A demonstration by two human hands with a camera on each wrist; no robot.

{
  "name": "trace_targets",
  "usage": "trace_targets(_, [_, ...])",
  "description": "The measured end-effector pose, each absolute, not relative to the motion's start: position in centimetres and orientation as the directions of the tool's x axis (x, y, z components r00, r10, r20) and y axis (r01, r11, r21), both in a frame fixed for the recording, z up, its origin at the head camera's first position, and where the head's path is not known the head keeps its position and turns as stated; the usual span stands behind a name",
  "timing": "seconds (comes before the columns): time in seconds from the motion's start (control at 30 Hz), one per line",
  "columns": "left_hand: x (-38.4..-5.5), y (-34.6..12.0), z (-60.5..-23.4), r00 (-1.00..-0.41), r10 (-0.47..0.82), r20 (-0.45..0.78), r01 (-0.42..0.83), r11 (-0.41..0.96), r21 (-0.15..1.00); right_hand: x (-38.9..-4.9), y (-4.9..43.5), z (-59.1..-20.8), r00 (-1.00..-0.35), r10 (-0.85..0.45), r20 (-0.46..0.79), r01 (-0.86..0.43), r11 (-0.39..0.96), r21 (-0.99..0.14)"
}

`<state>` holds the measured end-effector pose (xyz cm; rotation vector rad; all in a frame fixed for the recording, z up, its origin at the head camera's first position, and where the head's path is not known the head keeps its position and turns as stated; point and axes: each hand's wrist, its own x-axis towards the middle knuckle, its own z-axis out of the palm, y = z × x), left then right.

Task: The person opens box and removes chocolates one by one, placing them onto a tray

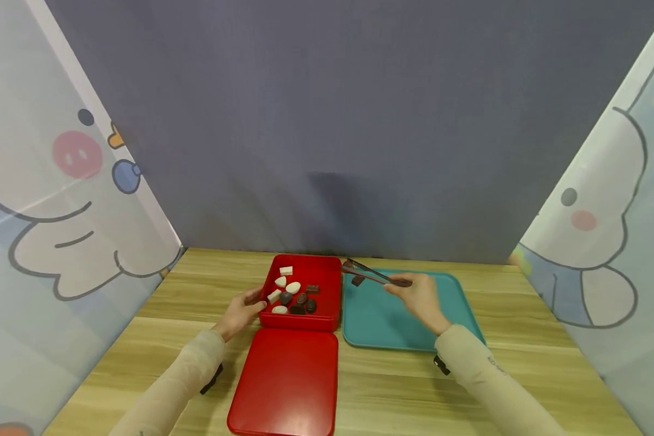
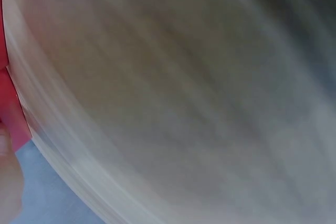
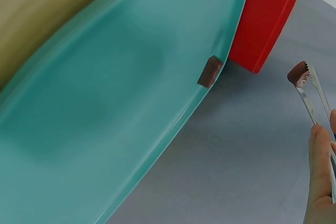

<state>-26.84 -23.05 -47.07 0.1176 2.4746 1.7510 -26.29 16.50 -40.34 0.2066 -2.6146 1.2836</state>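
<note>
My left hand (image 1: 240,312) grips the left wall of a red box (image 1: 327,266), which holds several white and dark brown chocolates (image 1: 293,287). Only a bit of that hand (image 2: 9,182) shows in the left wrist view, beside the red wall. Over the teal tray (image 1: 392,330), my right hand (image 1: 418,297) holds metal tongs (image 1: 372,272). A brown chocolate piece (image 3: 297,73) is clamped in the tongs' tips, above the border between box and tray. One dark rectangular chocolate (image 3: 210,71) lies in the tray near its far left corner.
A red lid (image 1: 286,381) lies flat on the wooden table (image 1: 381,393) in front of the box. Behind the table hangs a grey curtain (image 1: 327,121). Printed cartoon panels (image 1: 60,151) stand at both sides.
</note>
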Motion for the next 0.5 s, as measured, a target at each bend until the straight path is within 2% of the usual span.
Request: trace_targets(0.5, [-26.8,-23.1,-46.6,-0.988,0.151,-0.041,0.012,0.333,0.943,-26.2,19.1,-40.8,-0.960,0.012,0.279,-0.203,0.656,-0.727])
